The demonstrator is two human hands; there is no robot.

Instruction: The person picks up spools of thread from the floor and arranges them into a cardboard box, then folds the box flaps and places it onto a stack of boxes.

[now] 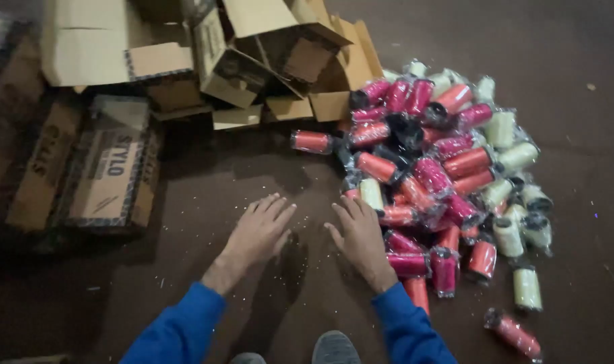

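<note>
Blue-sleeved left hand (258, 231) flat, fingers spread, palm down on dark brown floor (266, 175), holding nothing. Right hand (359, 232) open too, empty, fingertips touching heap of plastic-wrapped red, pink and cream thread spools (448, 168) at 2 o'clock. Torn cardboard boxes (206, 61) at 11 o'clock.

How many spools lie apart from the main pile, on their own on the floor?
3. One orange spool left of the pile near the cardboard boxes, one cream spool below it, one pink spool at bottom right. Others may be hidden.
</note>
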